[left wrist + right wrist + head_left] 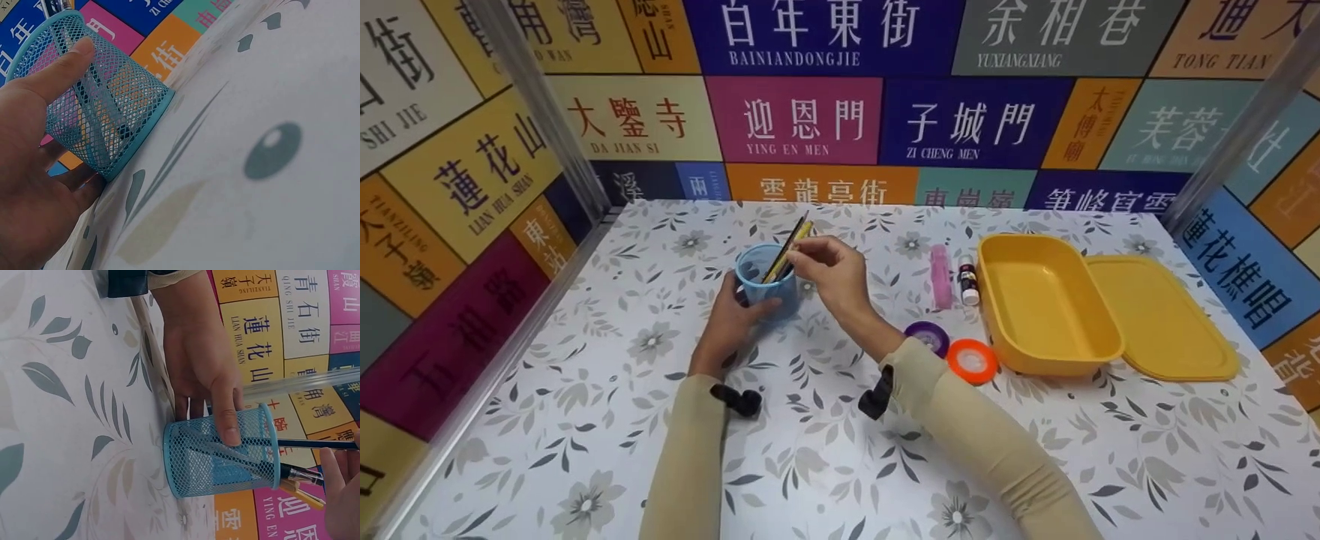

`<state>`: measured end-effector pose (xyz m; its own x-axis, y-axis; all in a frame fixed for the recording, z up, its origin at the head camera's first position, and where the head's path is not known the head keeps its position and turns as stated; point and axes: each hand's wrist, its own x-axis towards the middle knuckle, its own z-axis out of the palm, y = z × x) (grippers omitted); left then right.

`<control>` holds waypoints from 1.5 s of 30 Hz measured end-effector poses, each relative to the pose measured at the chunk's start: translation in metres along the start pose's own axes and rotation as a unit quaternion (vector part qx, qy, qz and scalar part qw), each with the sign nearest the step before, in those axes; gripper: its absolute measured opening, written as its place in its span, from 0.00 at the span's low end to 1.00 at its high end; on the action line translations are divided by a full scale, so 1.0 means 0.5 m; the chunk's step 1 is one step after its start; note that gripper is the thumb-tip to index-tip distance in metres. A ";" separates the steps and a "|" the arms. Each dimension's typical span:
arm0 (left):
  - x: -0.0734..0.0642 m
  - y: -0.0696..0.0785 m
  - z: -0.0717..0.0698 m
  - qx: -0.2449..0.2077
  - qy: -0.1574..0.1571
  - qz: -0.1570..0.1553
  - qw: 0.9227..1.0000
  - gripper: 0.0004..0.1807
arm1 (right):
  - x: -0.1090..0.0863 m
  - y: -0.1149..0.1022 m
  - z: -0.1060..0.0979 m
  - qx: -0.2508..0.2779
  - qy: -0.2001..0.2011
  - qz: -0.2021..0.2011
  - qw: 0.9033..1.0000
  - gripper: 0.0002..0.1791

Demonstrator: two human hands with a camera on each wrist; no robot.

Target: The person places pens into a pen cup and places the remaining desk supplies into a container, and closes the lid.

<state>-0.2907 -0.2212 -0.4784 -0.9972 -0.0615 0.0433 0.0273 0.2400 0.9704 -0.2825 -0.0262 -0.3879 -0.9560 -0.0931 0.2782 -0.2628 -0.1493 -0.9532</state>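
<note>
My left hand [735, 319] grips a light-blue mesh pen holder [121, 87] round its side, thumb across the front mesh. The holder stands upright on the table. Several writing tools lean inside it: a black pen with a clear cap [301, 473], a yellow pen [304, 494] and a slim dark pencil [315, 444]. Above the rim, my right hand [840, 274] pinches the dark pencil near its upper end, while its lower part is inside the holder. The right wrist view catches only part of the right hand [343, 500]; the left wrist view does not show it.
To the right stands a yellow lunch-box-like container [1046, 300], beside its flat yellow lid [1170, 319]. Left of the container are a pink translucent strip-like item [940, 277], a small black-and-white bottle [968, 281], a purple tape roll [928, 337] and an orange tape roll [972, 361].
</note>
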 end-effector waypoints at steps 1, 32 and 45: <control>0.000 0.001 0.001 0.000 -0.001 0.001 1.000 0.54 | 0.000 0.003 0.000 -0.003 -0.001 0.003 1.000 0.12; -0.006 -0.003 0.003 -0.006 0.000 -0.052 0.999 0.53 | -0.023 -0.044 -0.142 -0.192 -0.146 0.029 0.970 0.23; -0.004 0.004 0.001 -0.014 -0.004 -0.044 0.999 0.56 | -0.014 -0.096 -0.227 -0.169 -0.083 0.007 0.982 0.24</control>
<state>-0.2884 -0.2202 -0.4765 -0.9963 -0.0725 -0.0451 -0.0592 0.2066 0.9766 -0.2782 0.0933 -0.3575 -0.9328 -0.2554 0.2541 -0.3051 0.1849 -0.9342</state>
